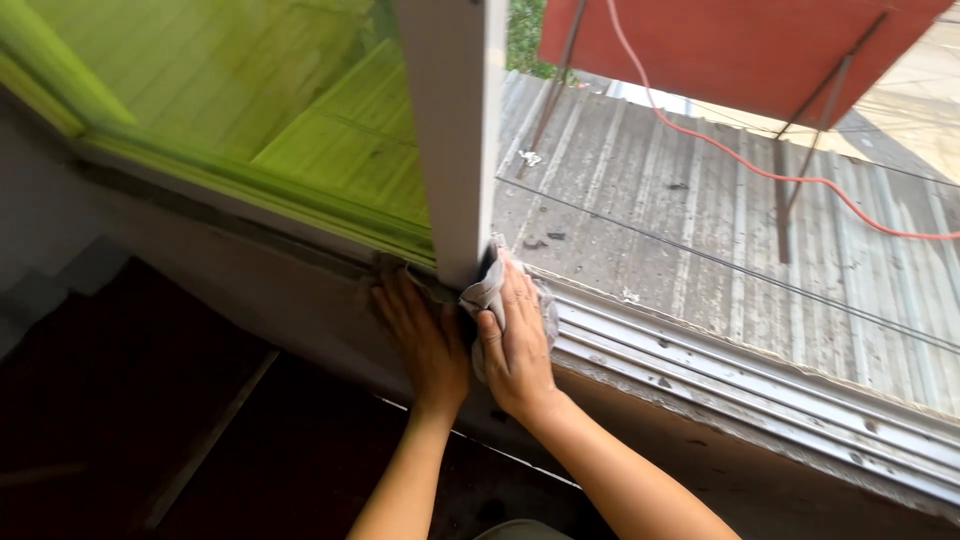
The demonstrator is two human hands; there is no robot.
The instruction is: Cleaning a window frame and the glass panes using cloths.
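on the far left a dark floor [150, 420] is lying low down, with a pale grey wall [40, 210] rising beside it. above the wall a big pane of green glass [250, 90] is showing, sitting in a sliding window. a grey ledge [300, 290] is running along under the glass and slanting down to the right.

the left hand [425, 335] is lying flat on that ledge, palm down, with its fingers stretched out and close together, pointing up at the window. just to its right a white window frame [450, 130] is standing tall, and its bottom end is meeting the ledge.

the right hand [515, 340] is pressing a grey cloth [487, 295] against the foot of the white frame. its fingers are lying together over the cloth, and the cloth is sticking out on both sides of the hand. the two hands are sitting just beside each other.

further right, metal window tracks [750, 375] are running along the sill, looking dusty and speckled. outside, a ridged tin roof [700, 200] is spreading out, grey and dirty. an orange cable [760, 170] is snaking over it. at the top right a red board [720, 40] is standing on thin metal legs [782, 200].
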